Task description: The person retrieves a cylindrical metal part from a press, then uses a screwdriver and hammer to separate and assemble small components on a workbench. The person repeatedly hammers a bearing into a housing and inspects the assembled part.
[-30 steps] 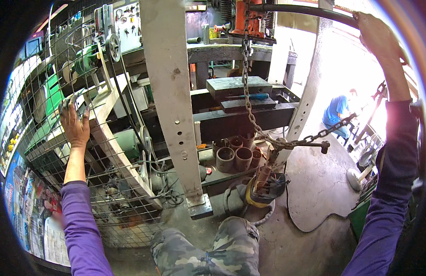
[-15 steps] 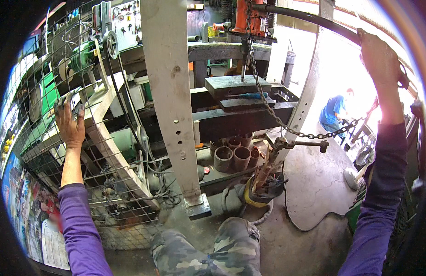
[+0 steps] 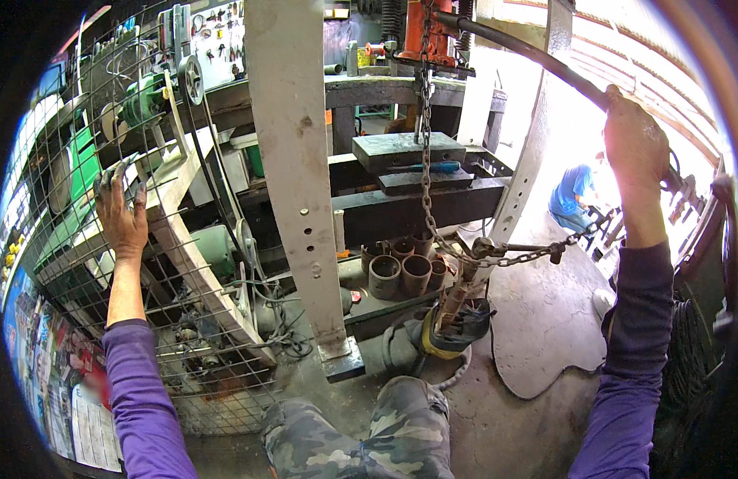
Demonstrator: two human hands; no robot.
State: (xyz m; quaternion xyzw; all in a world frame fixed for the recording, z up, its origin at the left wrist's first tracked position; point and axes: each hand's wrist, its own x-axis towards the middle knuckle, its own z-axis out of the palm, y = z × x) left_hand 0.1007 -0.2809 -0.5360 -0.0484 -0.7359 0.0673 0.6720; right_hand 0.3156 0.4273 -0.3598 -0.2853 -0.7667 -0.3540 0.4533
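My right hand [image 3: 636, 148] is closed round the end of a long dark pump lever [image 3: 536, 53], raised at the right. The lever comes from an orange-red hydraulic jack [image 3: 426, 36] on a press frame. Below the jack, a thin rod stands over thick steel plates [image 3: 409, 150], and a blue-handled tool [image 3: 441, 168] lies between them. Whether the rod touches the plates is hard to tell behind the chain [image 3: 426, 180]. At the left my left hand [image 3: 123, 211] rests with fingers extended against a wire mesh guard [image 3: 173, 299], holding nothing.
A pale steel upright [image 3: 293, 144] stands before me. Short pipe pieces [image 3: 385, 275] are gathered under the press. A T-handled post [image 3: 473, 271] rises nearby, with the chain passing across it. Behind the mesh are belts and a pulley [image 3: 191, 78]. Someone in blue [image 3: 572, 195] crouches at far right.
My right hand has moved down and inward, lowering the lever's end. The chain, slanted before, now hangs nearly straight down before bending right. My left hand has stayed in place.
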